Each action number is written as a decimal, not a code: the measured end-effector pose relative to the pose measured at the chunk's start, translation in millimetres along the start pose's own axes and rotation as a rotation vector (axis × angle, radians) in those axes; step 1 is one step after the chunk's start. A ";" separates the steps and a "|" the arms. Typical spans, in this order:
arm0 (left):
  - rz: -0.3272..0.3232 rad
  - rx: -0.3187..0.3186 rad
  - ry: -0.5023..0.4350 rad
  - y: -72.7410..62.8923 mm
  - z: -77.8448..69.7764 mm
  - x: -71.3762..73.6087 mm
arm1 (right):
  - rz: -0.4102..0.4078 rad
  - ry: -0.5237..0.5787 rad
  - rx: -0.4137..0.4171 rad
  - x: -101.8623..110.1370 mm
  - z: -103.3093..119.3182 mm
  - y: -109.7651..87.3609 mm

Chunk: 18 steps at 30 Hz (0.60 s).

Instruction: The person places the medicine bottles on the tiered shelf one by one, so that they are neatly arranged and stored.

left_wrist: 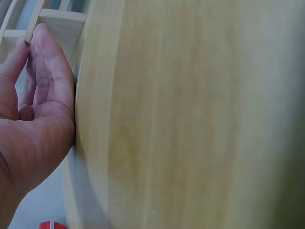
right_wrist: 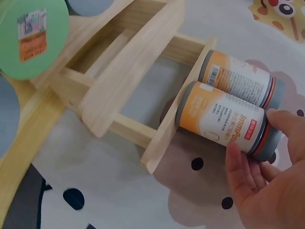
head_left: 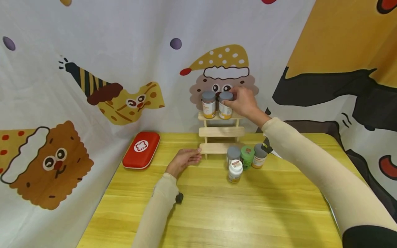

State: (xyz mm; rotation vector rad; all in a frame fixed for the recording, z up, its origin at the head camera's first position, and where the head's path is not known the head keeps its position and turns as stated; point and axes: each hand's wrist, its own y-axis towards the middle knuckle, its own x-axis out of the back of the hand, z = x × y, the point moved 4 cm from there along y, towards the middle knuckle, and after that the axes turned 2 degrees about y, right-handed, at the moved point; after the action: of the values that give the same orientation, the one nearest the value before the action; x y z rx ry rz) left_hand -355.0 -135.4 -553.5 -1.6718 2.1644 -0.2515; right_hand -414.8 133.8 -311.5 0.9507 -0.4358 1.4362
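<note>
A small wooden tiered rack [head_left: 221,131] stands at the back of the table. My right hand [head_left: 243,101] grips a grey-lidded supplement bottle [right_wrist: 224,119] near its lid, thumb on one side and fingers on the other. This bottle's base meets the top tier. Close beside it on that tier stands a similar grey-lidded bottle [head_left: 209,105]. At the rack's lower left end, my left hand [head_left: 184,160] pinches the edge of the bottom tier between thumb and fingertips. The left wrist view shows this hand [left_wrist: 45,105] with its side along the table.
In front of the rack's right side stand a white bottle [head_left: 235,172], a green-lidded bottle [head_left: 247,156], and two grey-lidded ones, one at the left [head_left: 233,152] and one at the right [head_left: 259,159]. A red case [head_left: 141,150] lies at the table's back left. Behind hangs a printed curtain [head_left: 130,51].
</note>
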 end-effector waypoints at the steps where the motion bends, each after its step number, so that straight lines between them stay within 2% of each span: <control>1: 0.000 0.000 -0.001 0.1 0.0 0.0 | -0.005 -0.014 0.002 0.6 0.7 0.1; 8: -0.001 -0.012 -0.001 1.4 -2.4 -0.8 | -0.036 -0.104 0.011 2.8 10.5 1.4; 18: -0.005 -0.001 -0.022 0.4 -0.7 -1.6 | -0.092 -0.139 -0.070 -8.0 8.4 2.5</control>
State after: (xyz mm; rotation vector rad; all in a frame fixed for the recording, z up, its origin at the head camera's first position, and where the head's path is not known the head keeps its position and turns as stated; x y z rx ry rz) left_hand -355.3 -133.8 -552.6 -1.6737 2.1449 -0.2323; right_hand -415.9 122.0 -312.0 1.0052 -0.5346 1.2692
